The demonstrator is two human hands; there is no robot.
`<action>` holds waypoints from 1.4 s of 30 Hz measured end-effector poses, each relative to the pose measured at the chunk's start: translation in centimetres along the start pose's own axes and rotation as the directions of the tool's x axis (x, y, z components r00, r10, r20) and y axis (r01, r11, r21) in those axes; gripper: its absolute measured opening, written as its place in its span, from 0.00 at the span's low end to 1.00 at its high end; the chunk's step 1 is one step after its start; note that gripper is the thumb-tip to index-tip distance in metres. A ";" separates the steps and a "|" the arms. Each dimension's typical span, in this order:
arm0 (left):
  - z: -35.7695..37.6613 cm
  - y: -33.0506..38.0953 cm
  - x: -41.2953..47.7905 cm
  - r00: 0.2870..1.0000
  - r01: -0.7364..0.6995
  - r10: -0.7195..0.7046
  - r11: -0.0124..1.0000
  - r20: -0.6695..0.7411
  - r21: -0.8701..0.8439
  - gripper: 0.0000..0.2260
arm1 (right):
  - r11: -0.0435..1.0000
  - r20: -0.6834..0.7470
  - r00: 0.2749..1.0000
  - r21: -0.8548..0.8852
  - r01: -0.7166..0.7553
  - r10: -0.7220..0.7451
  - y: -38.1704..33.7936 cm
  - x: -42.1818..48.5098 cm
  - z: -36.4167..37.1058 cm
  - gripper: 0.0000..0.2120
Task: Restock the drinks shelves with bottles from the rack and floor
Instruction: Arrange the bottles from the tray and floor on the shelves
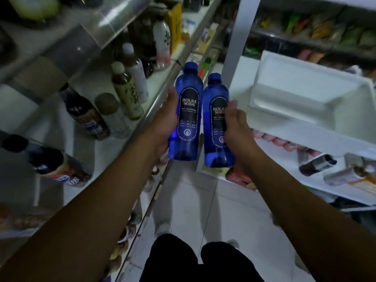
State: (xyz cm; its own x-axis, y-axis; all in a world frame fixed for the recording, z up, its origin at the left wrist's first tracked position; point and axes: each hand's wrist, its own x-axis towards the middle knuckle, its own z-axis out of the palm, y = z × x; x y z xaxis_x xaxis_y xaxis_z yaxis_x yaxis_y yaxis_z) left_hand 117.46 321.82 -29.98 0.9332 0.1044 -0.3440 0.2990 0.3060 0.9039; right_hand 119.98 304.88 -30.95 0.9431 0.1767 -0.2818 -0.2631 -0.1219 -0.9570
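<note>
Two blue soda bottles with dark oval labels are held upright side by side over the aisle. My left hand (165,121) grips the left blue bottle (188,110) from its left side. My right hand (236,127) grips the right blue bottle (216,123) from its right side. Both bottles hang just right of the drinks shelf (142,117), whose metal front edge runs diagonally past them. On that shelf stand several bottles: two tea bottles with pale caps (127,89), a clear bottle (114,117) and dark cola bottles (85,112).
A white rack on the right has a post (240,41) and an upturned white tray (309,96); small bottles (317,164) lie on its lower level. Snack packets fill the far right shelves. Pale floor tiles (187,200) and my legs are below.
</note>
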 end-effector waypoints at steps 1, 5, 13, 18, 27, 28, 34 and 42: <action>0.2 1.0 -0.1 0.999 -0.037 0.037 0.999 0.004 0.017 0.29 | 1.000 -0.014 1.000 0.006 0.020 -0.020 -1.0 0.2 0.1 0.24; 1.0 5.0 -0.7 0.986 -0.160 0.159 0.987 0.057 0.023 0.25 | 0.996 0.015 0.997 0.052 0.073 -0.074 -4.8 0.7 0.2 0.27; 2.1 12.1 -2.1 0.953 -0.303 0.301 0.949 0.043 0.084 0.29 | 0.971 0.092 0.968 0.072 0.228 -0.234 -12.5 0.9 0.3 0.24; 4.2 16.2 -3.6 0.933 -0.353 0.359 0.926 -0.024 0.136 0.31 | 0.939 0.105 0.933 0.039 0.342 -0.344 -16.6 0.7 -0.3 0.27; 6.1 23.1 -7.1 0.869 -0.377 0.438 0.888 -0.232 0.265 0.25 | 0.900 0.229 0.871 0.081 0.428 -0.435 -22.4 -0.3 -0.9 0.27; 6.2 24.0 -7.4 0.856 -0.392 0.459 0.875 -0.236 0.284 0.25 | 0.901 0.245 0.867 0.102 0.422 -0.434 -22.9 -0.2 -0.8 0.27; 5.6 30.4 -8.0 0.829 -0.389 0.544 0.729 -0.132 0.563 0.20 | 0.883 0.239 0.857 0.238 0.404 -0.456 -25.7 1.2 1.1 0.27; 3.4 38.4 -4.7 0.791 -0.365 0.603 0.599 -0.102 0.713 0.05 | 0.822 0.172 0.849 0.404 0.402 -0.500 -28.5 4.6 5.8 0.22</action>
State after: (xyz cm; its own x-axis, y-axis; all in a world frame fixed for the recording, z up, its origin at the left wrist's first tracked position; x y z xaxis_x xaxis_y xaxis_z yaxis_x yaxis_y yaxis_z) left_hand 125.20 329.82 7.21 0.8979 0.3642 0.2474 -0.0191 -0.5292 0.8483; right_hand 130.67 314.80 -5.35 0.8971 0.3787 0.2275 0.0810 0.3652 -0.9274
